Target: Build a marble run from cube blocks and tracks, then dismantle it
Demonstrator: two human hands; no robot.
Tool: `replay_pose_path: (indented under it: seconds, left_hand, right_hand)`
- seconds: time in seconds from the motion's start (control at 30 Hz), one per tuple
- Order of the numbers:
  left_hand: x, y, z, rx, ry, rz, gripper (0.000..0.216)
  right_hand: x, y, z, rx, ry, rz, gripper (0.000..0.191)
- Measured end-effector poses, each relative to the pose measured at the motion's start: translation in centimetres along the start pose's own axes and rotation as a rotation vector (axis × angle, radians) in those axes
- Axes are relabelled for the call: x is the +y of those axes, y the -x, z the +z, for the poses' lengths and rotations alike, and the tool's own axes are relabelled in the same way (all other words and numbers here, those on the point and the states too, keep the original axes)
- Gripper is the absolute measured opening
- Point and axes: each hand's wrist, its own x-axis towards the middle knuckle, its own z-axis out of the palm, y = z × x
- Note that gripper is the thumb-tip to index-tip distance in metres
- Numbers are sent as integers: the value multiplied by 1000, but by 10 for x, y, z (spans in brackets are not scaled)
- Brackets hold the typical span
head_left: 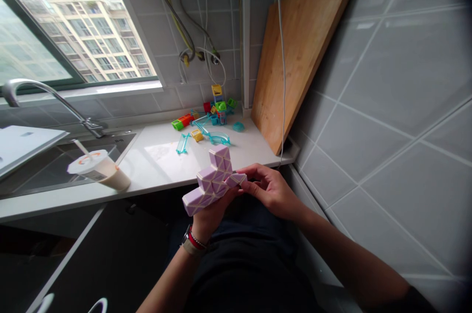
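Note:
A lilac snake puzzle with pale seams is folded into a stepped, blocky shape in front of my body. My left hand supports it from below, its fingers mostly hidden behind the puzzle. With thumb and fingertips, my right hand pinches the short piece that sticks out at the puzzle's right side. Both hands are just off the front edge of the white countertop.
Coloured plastic pieces are heaped at the back, with turquoise track-like parts nearer. A lidded drink cup stands by the sink under a faucet. A wooden board leans right, a white cord hanging before it.

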Motion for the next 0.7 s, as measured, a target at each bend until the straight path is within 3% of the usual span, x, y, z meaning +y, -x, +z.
replay_pose_path:
  seconds: [0.13,0.27,0.57,0.7]
  left_hand:
    - [0,2,1,-23,157,-95,37]
    - [5,1,-2,-68,205,-249,47]
    - [-8,5,-15,-215,252,-372,45]
    - [-7,5,-15,-261,290,-407,44]
  right_hand:
    - [2,-2,-2,15,130,-61,31]
    - [-1,-2,-4,122,373,-204,30]
    - [0,3,7,145,206,-206,23]
    - [-3,4,5,122,184,-136,23]
